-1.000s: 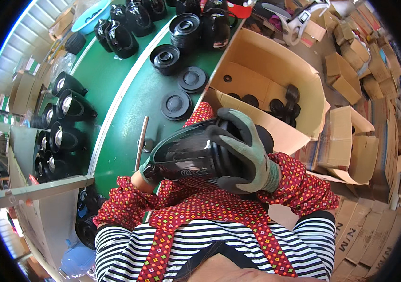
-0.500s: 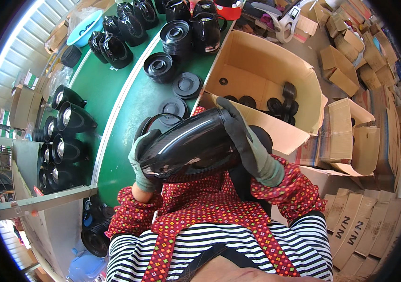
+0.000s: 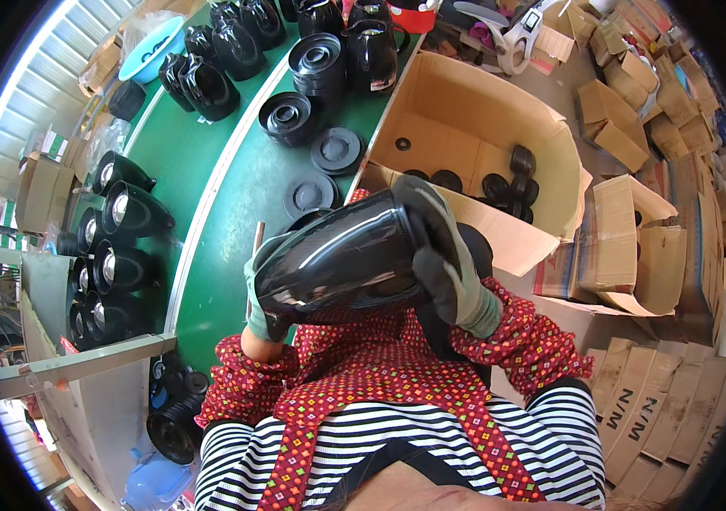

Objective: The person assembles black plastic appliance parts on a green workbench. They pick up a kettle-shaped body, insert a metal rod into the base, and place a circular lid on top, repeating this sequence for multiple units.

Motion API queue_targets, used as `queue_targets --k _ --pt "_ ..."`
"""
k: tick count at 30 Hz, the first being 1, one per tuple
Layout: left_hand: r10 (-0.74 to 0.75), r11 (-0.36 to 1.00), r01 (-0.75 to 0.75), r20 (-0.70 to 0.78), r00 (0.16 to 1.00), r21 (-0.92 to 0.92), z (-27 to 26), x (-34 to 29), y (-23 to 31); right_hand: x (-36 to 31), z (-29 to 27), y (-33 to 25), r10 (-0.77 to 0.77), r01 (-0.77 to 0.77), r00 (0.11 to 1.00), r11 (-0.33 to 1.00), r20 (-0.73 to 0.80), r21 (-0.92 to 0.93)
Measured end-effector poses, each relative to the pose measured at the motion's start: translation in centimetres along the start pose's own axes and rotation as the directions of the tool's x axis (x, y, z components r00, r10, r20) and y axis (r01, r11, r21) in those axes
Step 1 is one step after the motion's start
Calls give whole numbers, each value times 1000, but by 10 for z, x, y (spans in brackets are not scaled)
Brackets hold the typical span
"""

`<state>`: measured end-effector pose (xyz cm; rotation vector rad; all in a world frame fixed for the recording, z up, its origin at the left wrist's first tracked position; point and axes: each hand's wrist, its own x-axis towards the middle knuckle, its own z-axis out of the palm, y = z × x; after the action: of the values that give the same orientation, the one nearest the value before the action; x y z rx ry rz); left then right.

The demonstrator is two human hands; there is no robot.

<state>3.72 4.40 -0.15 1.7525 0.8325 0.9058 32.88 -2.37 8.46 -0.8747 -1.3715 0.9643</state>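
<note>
A glossy black jug (image 3: 342,264) lies sideways between my gloved hands, above my lap and the near edge of the green bench. My left hand (image 3: 268,289) closes round its left end, where a thin brownish strip stands up beside the glove; I cannot tell what that strip is. My right hand (image 3: 444,264) wraps the right end, with the thumb side low and the fingers over the top, at a dark ring-like edge. Most of the jug's handle is hidden behind the body. Just beyond it lie a flat black disc (image 3: 310,194) and another disc (image 3: 337,151).
Black jugs (image 3: 235,51) stand at the far end of the green bench (image 3: 159,162), near stacked black lids (image 3: 317,64). More jugs (image 3: 129,209) lie along its left side. An open carton (image 3: 474,94) with black round parts stands right. Cartons (image 3: 627,213) fill the right side.
The jug has rolled between my hands, so its handle loop shows less. My right hand has shifted its fingers around the right end.
</note>
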Motion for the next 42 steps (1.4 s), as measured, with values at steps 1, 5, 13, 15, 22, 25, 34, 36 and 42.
queue_targets --k 1,5,13,15,22,25,34,36,42 --pt "-28 999 26 -101 995 -19 0 5 22 -1 4 2 129 -120 990 982 -53 146" --pt "78 992 -42 -315 946 121 -9 15 68 -1 14 6 299 -196 950 799 -92 568" --pt "449 702 -508 243 860 500 -26 39 94 -17 12 60 837 -580 546 341 42 740" --pt "401 806 -372 38 915 460 -24 24 85 -25 -8 49 658 -574 747 568 94 590" --pt "221 958 -113 -425 878 264 -8 1 64 -6 -3 10 403 -390 914 832 53 394" --pt "161 970 -82 -352 922 229 -15 -11 43 -5 -6 -6 145 -157 987 962 71 224" --pt "149 971 -124 -116 982 205 -7 9 51 -15 13 21 322 -270 946 853 -42 447" --pt "112 972 -64 -210 971 224 -8 17 61 -22 11 50 590 -376 806 571 -46 730" --pt "353 836 -296 -41 935 463 -20 30 83 -17 7 33 581 -454 812 580 47 676"
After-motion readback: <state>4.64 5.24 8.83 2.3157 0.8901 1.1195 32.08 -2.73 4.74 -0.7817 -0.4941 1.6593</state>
